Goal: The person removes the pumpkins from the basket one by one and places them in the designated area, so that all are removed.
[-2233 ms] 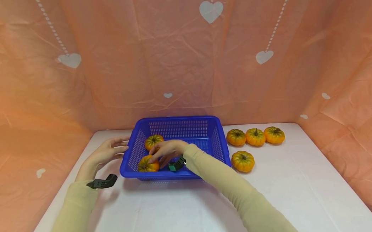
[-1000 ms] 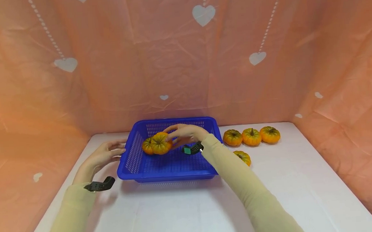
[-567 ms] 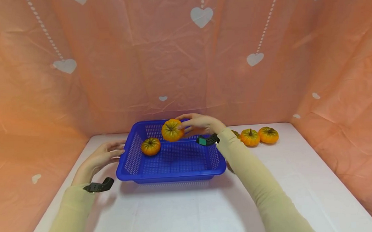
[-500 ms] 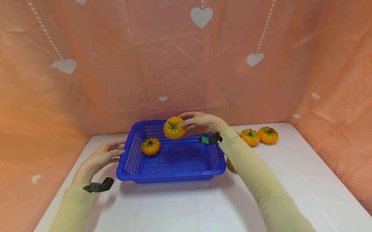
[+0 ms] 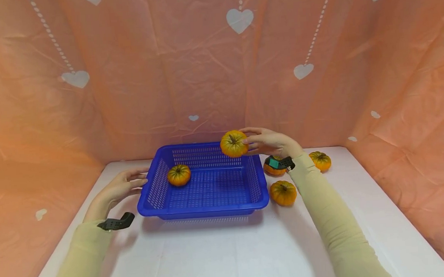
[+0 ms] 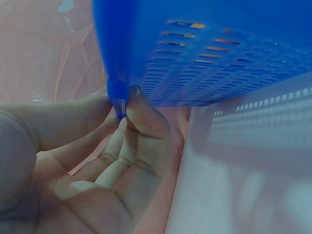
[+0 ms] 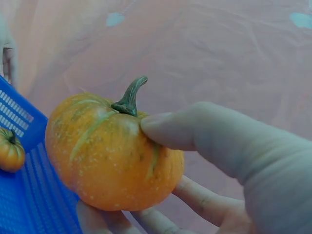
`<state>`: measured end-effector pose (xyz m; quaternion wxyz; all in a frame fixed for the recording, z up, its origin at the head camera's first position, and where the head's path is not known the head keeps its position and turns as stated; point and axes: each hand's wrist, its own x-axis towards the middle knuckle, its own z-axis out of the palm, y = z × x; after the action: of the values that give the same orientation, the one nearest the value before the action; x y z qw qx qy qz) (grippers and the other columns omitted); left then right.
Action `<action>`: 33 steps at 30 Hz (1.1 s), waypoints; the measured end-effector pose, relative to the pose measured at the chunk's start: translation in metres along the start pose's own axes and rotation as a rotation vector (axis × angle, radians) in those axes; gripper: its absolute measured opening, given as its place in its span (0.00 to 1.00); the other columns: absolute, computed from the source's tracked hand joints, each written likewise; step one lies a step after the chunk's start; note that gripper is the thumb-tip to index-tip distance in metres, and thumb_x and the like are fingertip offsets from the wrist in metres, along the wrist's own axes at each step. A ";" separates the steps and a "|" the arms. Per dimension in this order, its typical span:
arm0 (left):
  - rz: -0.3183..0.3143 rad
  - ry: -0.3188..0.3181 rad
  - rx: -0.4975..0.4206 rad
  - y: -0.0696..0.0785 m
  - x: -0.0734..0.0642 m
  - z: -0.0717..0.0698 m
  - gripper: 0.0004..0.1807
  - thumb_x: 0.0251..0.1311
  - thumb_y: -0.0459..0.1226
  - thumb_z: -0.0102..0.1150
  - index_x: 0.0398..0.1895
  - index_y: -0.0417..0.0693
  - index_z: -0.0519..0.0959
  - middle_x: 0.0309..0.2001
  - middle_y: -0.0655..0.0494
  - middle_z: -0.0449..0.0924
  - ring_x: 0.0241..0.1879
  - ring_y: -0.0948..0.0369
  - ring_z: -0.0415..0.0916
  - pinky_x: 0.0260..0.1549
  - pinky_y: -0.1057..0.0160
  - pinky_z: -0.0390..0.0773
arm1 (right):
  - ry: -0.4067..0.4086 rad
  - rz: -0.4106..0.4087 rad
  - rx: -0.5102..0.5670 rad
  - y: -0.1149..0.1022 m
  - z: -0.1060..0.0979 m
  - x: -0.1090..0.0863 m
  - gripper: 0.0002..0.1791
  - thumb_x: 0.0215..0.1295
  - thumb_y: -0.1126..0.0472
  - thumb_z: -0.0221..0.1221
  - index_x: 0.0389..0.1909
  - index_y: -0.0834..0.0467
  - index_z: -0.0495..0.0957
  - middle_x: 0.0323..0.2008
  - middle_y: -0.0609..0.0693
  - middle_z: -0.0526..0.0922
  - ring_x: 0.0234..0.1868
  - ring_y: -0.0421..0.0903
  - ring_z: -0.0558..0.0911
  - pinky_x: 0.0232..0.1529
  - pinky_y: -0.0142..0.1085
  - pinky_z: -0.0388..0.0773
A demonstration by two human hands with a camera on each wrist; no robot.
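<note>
A small orange pumpkin (image 5: 233, 144) with a green stem is held by my right hand (image 5: 270, 143) above the back right of the blue plastic basket (image 5: 203, 209). In the right wrist view, the thumb (image 7: 170, 127) presses near the stem and the other fingers support the pumpkin from below. My left hand (image 5: 120, 190) is at the basket's left side. The left wrist view shows its thumb and fingers (image 6: 146, 122) pinching the basket rim (image 6: 117, 92). Inside the basket, a second pumpkin (image 5: 179, 175) sits at the left.
Right of the basket on the white table (image 5: 214, 257) sit a front pumpkin (image 5: 283, 193), a back pumpkin (image 5: 274, 169) partly behind the wrist strap, and a farther pumpkin (image 5: 320, 161). My right forearm hides part of that row. An orange curtain (image 5: 202, 72) encloses the back and sides.
My right hand has lifted the pumpkin out of the basket's front left and carried it up and to the right. The left hand stays at the rim.
</note>
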<state>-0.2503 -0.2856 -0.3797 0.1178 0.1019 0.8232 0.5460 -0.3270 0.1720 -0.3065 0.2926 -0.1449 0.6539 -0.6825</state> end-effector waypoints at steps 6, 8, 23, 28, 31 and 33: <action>-0.006 0.009 0.011 0.000 0.001 -0.001 0.29 0.69 0.32 0.50 0.68 0.27 0.55 0.61 0.28 0.64 0.47 0.58 0.76 0.47 0.58 0.78 | 0.029 -0.017 0.030 0.002 -0.019 -0.020 0.35 0.69 0.67 0.54 0.73 0.57 0.51 0.68 0.61 0.58 0.57 0.55 0.74 0.64 0.55 0.59; -0.002 0.007 0.016 0.000 0.000 0.000 0.29 0.69 0.32 0.50 0.68 0.27 0.55 0.61 0.28 0.64 0.48 0.57 0.76 0.47 0.58 0.78 | 0.041 -0.014 0.028 0.002 -0.025 -0.027 0.36 0.69 0.67 0.54 0.73 0.57 0.50 0.68 0.62 0.58 0.56 0.54 0.74 0.64 0.55 0.58; 0.013 -0.010 0.006 0.001 0.000 0.001 0.30 0.69 0.33 0.50 0.68 0.25 0.54 0.59 0.30 0.66 0.46 0.60 0.76 0.46 0.60 0.78 | 0.122 -0.029 0.011 0.021 -0.062 -0.072 0.32 0.71 0.66 0.52 0.71 0.59 0.51 0.60 0.54 0.65 0.52 0.49 0.76 0.66 0.59 0.52; 0.004 -0.006 -0.008 0.000 0.000 0.001 0.30 0.69 0.32 0.50 0.68 0.26 0.55 0.58 0.31 0.67 0.45 0.61 0.76 0.46 0.61 0.79 | 0.145 -0.033 0.026 0.027 -0.071 -0.088 0.25 0.71 0.65 0.52 0.67 0.55 0.58 0.58 0.52 0.65 0.50 0.48 0.76 0.66 0.57 0.55; 0.001 0.003 -0.002 0.001 0.000 0.001 0.29 0.69 0.32 0.50 0.68 0.26 0.55 0.58 0.31 0.67 0.45 0.61 0.76 0.45 0.61 0.79 | 0.163 -0.033 0.062 0.032 -0.077 -0.097 0.21 0.72 0.67 0.50 0.63 0.53 0.63 0.58 0.52 0.66 0.50 0.48 0.77 0.66 0.57 0.54; 0.005 0.002 0.003 0.001 -0.001 0.001 0.30 0.69 0.32 0.50 0.68 0.25 0.55 0.58 0.30 0.67 0.45 0.61 0.76 0.46 0.61 0.79 | 0.174 -0.026 0.085 0.035 -0.080 -0.103 0.20 0.71 0.67 0.50 0.61 0.52 0.65 0.58 0.51 0.65 0.47 0.46 0.77 0.66 0.57 0.52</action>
<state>-0.2493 -0.2841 -0.3790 0.1156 0.1038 0.8237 0.5454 -0.2846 0.2986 -0.3302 0.2319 -0.0811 0.6452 -0.7235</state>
